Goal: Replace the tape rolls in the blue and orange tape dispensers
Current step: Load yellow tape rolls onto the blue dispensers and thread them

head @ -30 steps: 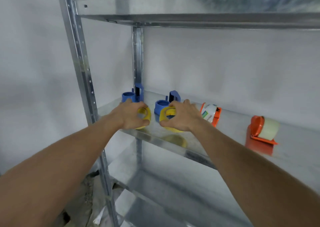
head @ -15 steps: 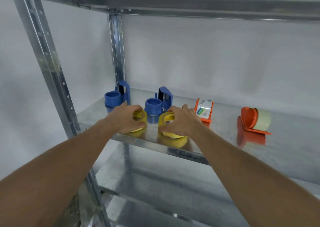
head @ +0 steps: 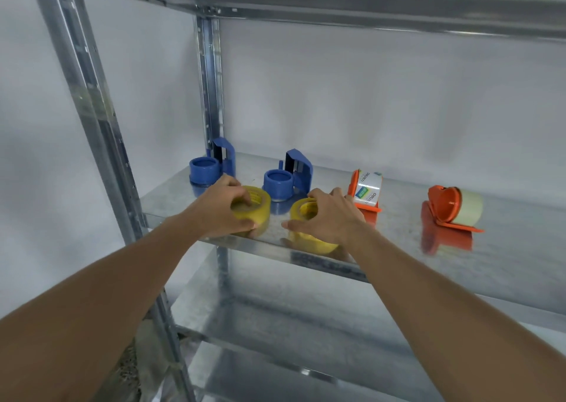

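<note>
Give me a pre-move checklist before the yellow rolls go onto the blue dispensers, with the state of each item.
1. Left hand grips the left yellow tape roll: ok.
2. Right hand grips the right yellow tape roll: ok.
3. Left blue dispenser spool bare: ok.
4. Right blue dispenser spool bare: ok.
5. Both rolls lifted off the metal shelf: cannot tell.
6. Loose tape ends found: cannot tell.
</note>
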